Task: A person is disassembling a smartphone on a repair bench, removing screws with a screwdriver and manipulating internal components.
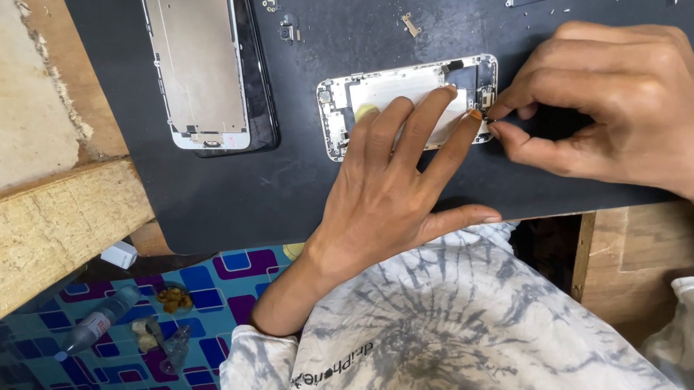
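Our left hand (386,189) lies flat and spread on the opened phone (406,101), fingers pressing its pale inner plate and gripping nothing. Our right hand (619,104) is pinched, thumb and forefinger closed at the phone's right end; what sits between the tips is too small for us to tell. The two hands almost touch there.

The phone lies crosswise on a black mat (286,177), its silver frame open upward with small parts showing at both ends. To its left on the same mat, well apart, lies a screen panel (205,59) face down, its metal back up and a dark edge along its right side. Near the mat's top edge we see a few loose bits: a small bracket (409,23) and tiny dark components (289,29).

The mat rests on a wooden bench (54,223). Below the bench, on a blue and purple patterned floor (205,290), lie a plastic bottle (96,325) and scraps.
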